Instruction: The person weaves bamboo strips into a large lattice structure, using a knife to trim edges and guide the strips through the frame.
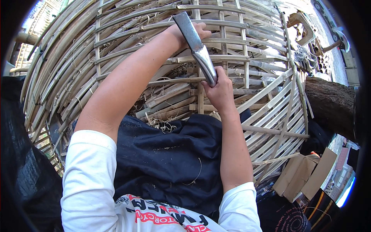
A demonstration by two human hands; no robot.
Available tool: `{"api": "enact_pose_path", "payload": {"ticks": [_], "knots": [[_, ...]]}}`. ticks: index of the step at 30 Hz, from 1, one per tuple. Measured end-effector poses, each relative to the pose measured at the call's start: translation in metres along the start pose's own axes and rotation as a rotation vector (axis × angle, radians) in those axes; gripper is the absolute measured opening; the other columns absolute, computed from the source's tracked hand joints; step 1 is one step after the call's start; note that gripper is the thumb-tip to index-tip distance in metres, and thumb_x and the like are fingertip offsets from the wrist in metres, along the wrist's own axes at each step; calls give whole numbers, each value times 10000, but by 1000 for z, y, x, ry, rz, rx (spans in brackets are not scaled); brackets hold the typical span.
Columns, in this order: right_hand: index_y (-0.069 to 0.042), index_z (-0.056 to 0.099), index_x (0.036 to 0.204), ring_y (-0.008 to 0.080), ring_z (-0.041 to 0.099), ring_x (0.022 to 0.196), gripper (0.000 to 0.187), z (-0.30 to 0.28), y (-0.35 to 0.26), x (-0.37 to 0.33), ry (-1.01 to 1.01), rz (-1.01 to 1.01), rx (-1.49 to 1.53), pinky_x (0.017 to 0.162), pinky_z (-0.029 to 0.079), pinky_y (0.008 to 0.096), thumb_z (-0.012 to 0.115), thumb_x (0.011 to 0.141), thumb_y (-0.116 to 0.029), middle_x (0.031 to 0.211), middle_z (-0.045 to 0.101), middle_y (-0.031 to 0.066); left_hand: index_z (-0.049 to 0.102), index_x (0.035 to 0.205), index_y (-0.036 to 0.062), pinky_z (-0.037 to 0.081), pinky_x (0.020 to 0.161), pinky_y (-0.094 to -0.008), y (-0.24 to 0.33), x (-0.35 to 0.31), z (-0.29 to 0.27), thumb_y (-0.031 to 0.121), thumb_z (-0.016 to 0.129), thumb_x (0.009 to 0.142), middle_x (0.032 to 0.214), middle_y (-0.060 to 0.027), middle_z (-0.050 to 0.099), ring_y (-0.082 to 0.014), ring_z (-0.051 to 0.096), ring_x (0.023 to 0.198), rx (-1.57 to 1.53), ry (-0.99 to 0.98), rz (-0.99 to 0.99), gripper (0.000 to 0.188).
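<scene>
My right hand (219, 91) is wrapped around the shiny metal handle of a broad-bladed chopping knife (188, 31). The knife tilts up and to the left, across the front of my left hand (200, 30). That left hand reaches to the far side of a bamboo lattice (170, 60), its fingers bent at an upright bamboo slat (196, 7). The blade hides part of the left hand, so its exact grip is only partly seen. Long split bamboo strips (65, 69) curve across the lattice in rows, tied at crossings.
Dark cloth (166, 154) covers my lap, right up against the lattice. Loose bamboo shavings (160, 124) lie at its edge. On the right are a thick log (330, 100), an open cardboard box (297, 176) and another bamboo panel (270, 116). Black sheeting (27, 166) hangs at the left.
</scene>
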State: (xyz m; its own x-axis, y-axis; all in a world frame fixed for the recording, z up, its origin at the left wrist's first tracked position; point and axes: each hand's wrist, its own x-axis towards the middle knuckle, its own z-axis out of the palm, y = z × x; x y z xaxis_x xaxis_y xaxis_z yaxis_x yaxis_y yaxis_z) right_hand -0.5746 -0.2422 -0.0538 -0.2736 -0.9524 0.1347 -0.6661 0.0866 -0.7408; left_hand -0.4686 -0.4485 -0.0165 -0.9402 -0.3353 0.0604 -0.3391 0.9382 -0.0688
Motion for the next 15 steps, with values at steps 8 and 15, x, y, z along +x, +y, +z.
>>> {"api": "enact_pose_path", "payload": {"ticks": [8, 15], "knots": [[-51, 536, 1075, 391, 617, 900, 368, -4, -7, 3, -24, 49, 13, 766, 496, 462, 715, 755, -87, 954, 619, 186, 578, 1029, 73, 541, 726, -400, -6, 2, -1, 79, 680, 721, 877, -109, 578, -312, 661, 842, -7, 63, 4, 325], [-54, 537, 1074, 396, 619, 894, 362, 3, 3, 4, -13, 19, -32, 769, 499, 463, 707, 756, -87, 947, 619, 187, 582, 1031, 83, 546, 797, -394, -3, 9, -3, 75, 666, 742, 952, -119, 610, -308, 664, 941, -11, -44, -44, 302]]}}
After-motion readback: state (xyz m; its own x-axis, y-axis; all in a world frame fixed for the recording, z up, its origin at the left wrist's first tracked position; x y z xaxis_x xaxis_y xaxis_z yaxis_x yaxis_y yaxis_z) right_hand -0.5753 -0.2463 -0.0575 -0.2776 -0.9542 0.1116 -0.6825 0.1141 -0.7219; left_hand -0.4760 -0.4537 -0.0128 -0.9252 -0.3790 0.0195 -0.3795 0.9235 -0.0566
